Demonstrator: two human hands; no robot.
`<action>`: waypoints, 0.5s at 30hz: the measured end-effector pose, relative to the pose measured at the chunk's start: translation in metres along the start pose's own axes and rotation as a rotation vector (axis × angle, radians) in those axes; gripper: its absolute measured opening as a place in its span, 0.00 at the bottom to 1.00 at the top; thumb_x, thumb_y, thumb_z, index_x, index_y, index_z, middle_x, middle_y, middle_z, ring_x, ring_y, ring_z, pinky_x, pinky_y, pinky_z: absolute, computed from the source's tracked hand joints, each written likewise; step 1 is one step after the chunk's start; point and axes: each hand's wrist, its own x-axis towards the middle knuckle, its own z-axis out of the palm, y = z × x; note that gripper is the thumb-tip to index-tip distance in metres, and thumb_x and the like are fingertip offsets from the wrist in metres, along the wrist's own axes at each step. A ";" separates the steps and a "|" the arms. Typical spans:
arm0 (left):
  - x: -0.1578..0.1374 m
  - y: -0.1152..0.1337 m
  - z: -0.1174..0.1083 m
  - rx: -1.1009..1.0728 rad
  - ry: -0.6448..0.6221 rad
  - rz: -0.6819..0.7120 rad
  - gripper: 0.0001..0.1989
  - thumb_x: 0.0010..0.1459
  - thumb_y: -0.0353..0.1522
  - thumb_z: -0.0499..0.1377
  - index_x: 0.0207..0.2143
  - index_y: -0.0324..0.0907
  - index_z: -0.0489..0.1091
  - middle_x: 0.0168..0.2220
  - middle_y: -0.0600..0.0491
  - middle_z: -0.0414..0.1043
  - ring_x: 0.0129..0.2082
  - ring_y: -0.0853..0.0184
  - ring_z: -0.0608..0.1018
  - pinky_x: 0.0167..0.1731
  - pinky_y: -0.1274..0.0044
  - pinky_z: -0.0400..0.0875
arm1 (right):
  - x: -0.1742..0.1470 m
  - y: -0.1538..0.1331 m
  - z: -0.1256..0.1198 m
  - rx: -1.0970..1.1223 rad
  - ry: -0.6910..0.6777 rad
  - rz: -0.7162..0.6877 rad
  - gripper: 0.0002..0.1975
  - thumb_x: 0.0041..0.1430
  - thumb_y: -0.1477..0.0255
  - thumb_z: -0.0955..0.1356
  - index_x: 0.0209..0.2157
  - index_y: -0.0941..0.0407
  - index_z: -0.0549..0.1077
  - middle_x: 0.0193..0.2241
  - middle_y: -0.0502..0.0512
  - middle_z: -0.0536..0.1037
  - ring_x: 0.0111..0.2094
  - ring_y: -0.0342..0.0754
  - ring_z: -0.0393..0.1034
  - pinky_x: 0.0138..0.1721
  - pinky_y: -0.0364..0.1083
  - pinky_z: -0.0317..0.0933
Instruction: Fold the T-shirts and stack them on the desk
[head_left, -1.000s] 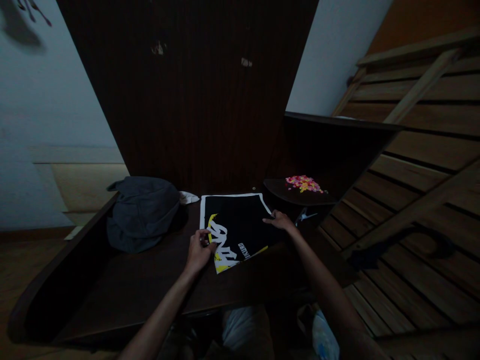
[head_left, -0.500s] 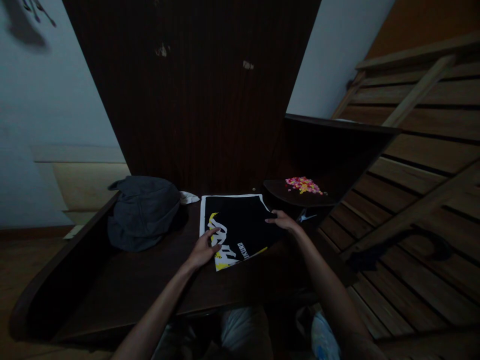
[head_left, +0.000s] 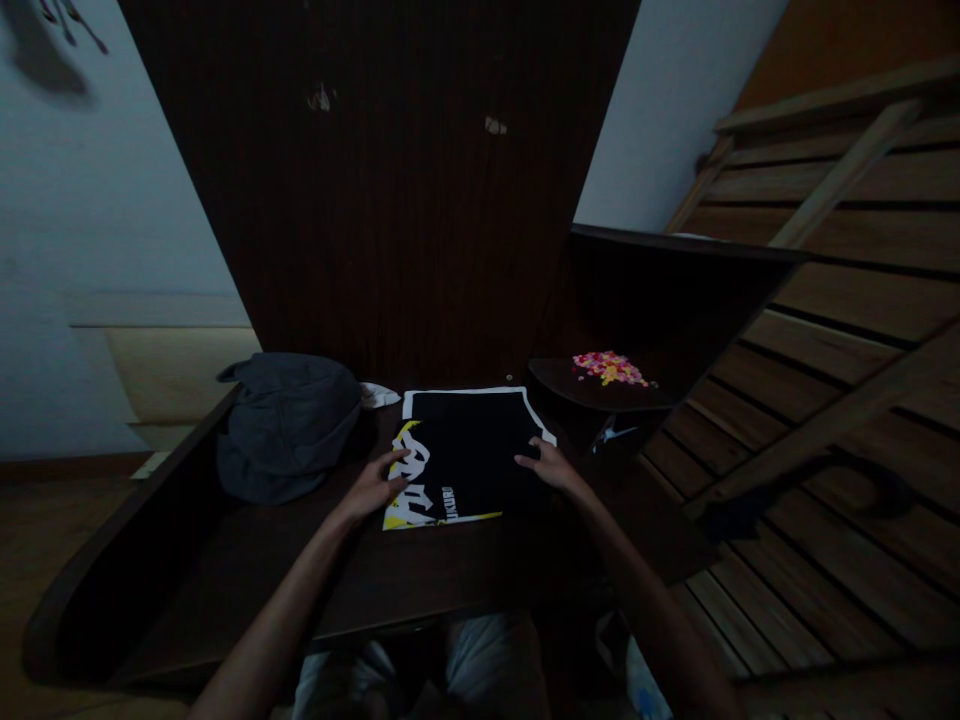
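A folded black cloth (head_left: 476, 450) with white lettering and yellow patches lies flat on the dark wooden desk. Along its back and right sides shows a white border (head_left: 465, 390); whether this is part of the cloth or a sheet beneath is hard to tell. My left hand (head_left: 375, 487) rests on the cloth's left edge over the print, thumb and forefinger apart. At the right edge, my right hand (head_left: 553, 466) touches the cloth with its thumb and forefinger spread. The lower fingers of both hands are partly hidden in the dim light.
A grey cap-like fabric item (head_left: 289, 425) sits on the desk's left side, by a small white piece (head_left: 379, 395). Colourful small bits (head_left: 609, 368) are heaped on a round-edged shelf (head_left: 544, 378) at the right. A slatted wooden frame (head_left: 847, 400) stands beyond.
The front part of the cloth has shifted left and now lies squarer to the desk. Both hands have moved left, the right one also slightly towards me, uncovering the white border there.
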 end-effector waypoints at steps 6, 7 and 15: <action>-0.007 0.003 0.001 -0.004 -0.023 0.051 0.33 0.43 0.28 0.65 0.55 0.43 0.69 0.61 0.45 0.64 0.49 0.58 0.77 0.48 0.70 0.72 | -0.008 0.010 -0.002 0.224 -0.007 -0.018 0.15 0.43 0.62 0.73 0.31 0.56 0.71 0.33 0.53 0.77 0.38 0.51 0.72 0.41 0.48 0.65; -0.007 0.006 -0.001 -0.012 -0.015 0.079 0.33 0.43 0.28 0.64 0.56 0.43 0.69 0.64 0.45 0.59 0.52 0.56 0.75 0.51 0.69 0.70 | -0.010 0.010 -0.003 0.279 -0.017 -0.043 0.17 0.42 0.60 0.74 0.30 0.56 0.71 0.33 0.52 0.77 0.37 0.51 0.72 0.41 0.49 0.65; -0.023 -0.002 -0.028 0.086 -0.026 0.014 0.38 0.40 0.31 0.68 0.57 0.39 0.68 0.64 0.42 0.59 0.60 0.50 0.68 0.56 0.65 0.66 | -0.031 0.026 0.024 0.359 -0.068 0.028 0.18 0.36 0.62 0.77 0.25 0.54 0.69 0.27 0.49 0.76 0.35 0.52 0.73 0.39 0.49 0.67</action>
